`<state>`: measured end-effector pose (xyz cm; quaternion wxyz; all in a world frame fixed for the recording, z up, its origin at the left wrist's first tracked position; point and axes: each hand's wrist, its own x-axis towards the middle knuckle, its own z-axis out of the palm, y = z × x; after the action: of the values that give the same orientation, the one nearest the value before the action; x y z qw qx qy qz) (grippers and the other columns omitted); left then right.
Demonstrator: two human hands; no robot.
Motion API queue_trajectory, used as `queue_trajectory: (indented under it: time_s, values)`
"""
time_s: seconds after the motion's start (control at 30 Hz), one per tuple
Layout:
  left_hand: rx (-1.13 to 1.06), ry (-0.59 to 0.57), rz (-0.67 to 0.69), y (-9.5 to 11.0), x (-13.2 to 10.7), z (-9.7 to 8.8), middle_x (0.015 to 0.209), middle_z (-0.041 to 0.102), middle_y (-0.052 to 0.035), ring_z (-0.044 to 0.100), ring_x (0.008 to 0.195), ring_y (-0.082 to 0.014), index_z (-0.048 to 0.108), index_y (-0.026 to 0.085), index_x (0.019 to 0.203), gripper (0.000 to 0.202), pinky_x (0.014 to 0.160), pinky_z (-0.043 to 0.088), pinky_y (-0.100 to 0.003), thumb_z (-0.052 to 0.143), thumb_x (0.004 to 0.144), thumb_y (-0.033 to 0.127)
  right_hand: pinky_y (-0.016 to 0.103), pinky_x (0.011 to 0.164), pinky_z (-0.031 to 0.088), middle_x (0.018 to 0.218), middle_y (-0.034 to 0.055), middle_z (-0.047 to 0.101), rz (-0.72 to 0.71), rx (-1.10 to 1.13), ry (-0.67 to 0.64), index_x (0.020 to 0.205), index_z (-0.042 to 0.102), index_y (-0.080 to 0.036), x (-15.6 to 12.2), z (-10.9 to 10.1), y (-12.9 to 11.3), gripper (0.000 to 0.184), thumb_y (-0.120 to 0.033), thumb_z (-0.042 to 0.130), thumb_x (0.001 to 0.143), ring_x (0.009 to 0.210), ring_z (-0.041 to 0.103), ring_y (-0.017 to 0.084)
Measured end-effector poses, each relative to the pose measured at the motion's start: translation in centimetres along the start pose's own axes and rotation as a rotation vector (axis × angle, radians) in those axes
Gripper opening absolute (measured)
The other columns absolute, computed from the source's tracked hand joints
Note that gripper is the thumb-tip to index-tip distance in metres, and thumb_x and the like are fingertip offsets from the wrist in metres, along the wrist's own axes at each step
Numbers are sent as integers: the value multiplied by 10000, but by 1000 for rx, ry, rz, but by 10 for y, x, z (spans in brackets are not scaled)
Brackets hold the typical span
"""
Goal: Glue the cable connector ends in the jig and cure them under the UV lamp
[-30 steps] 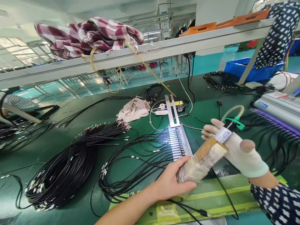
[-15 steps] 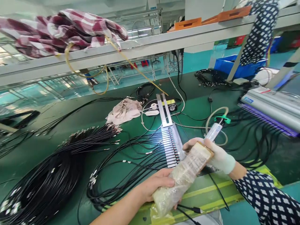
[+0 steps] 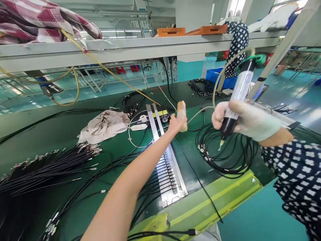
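Note:
My gloved right hand [image 3: 240, 122] is wrapped round a dispensing syringe [image 3: 242, 80], tilted with its fine tip down and to the left. A green cap with a hose tops the syringe. My left arm stretches far across the bench, and my left hand [image 3: 177, 122] grips a plastic-wrapped block [image 3: 182, 112], brownish at its upper end. Whether the block touches the bench, I cannot tell. Left of and below that hand lies a metal fixture [image 3: 179, 182] with a row of black cable ends across it; my forearm hides part of it.
Coiled black cables [image 3: 213, 160] lie below the syringe. A large cable bundle [image 3: 50, 170] covers the left side. A crumpled cloth [image 3: 105, 125] and a black box with a yellow label [image 3: 160, 115] sit behind. A metal shelf rail [image 3: 125, 50] crosses above the bench.
My left hand has carried the block forward, away from me, to behind the fixture. My right hand has let go of the block and lifted the syringe up and right. The view has turned right.

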<state>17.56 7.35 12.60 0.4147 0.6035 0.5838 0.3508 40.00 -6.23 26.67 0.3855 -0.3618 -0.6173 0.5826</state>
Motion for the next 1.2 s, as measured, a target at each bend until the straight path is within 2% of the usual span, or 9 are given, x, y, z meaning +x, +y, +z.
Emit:
queue_trajectory:
  time_s: [0.13,0.23,0.3,0.4,0.53,0.6,0.7,0.87,1.2]
  values:
    - [113,72,49,-10,38,35,1394,542,-134,567,1236,-284,532,170,1366,479,1053,489,-526,613,979,441,169,329,293,755,67,721,104,-3,-81,827,682,-185,-3,18,43,489,-673,665,847,442,492,78]
    - [202,24,174,-32,31,30,1266,610,-101,616,1117,-237,601,159,1252,373,978,537,-464,647,965,392,179,361,350,829,69,731,186,11,-114,861,684,-187,-10,11,84,424,-610,662,881,469,499,76]
    - [262,-8,264,-51,14,11,1162,643,-75,620,1053,-209,650,162,1139,260,962,526,-408,660,946,336,184,369,374,887,79,741,205,26,-42,902,696,-193,-13,7,105,424,-615,661,885,489,525,84]
    - [356,-6,326,-85,-21,-35,941,649,-42,605,927,-188,676,184,902,121,911,495,-343,617,930,286,201,407,442,1001,95,751,190,112,93,998,705,-212,-8,13,134,454,-647,666,875,559,624,119]
    - [481,136,287,-132,-60,-91,922,607,-47,569,928,-207,620,193,916,99,921,452,-359,568,926,276,228,564,545,1159,75,732,128,308,144,1059,691,-245,22,51,173,395,-585,726,860,744,715,152]
    - [528,175,251,-153,-67,-104,926,604,-45,566,926,-214,602,193,972,122,898,451,-355,616,896,286,231,575,545,1170,66,729,107,331,162,1042,688,-242,43,75,192,386,-543,781,819,731,706,140]
    - [563,195,204,-173,-64,-105,886,614,-30,571,883,-220,582,197,1063,243,832,457,-343,673,869,312,243,591,554,1167,65,729,76,276,190,1026,692,-227,71,105,212,398,-505,822,774,732,699,142]
    - [584,202,191,-179,-57,-100,843,616,-30,574,921,-243,576,218,1016,136,824,444,-351,628,913,289,281,674,586,1171,53,730,28,202,198,1093,651,-241,97,121,226,405,-531,754,830,773,708,155]
    - [613,154,189,-172,-89,-98,929,648,-53,557,983,-263,562,199,997,73,833,399,-378,554,963,264,329,683,595,1196,52,695,-37,38,248,1061,604,-275,101,129,235,300,-478,728,878,756,698,164]
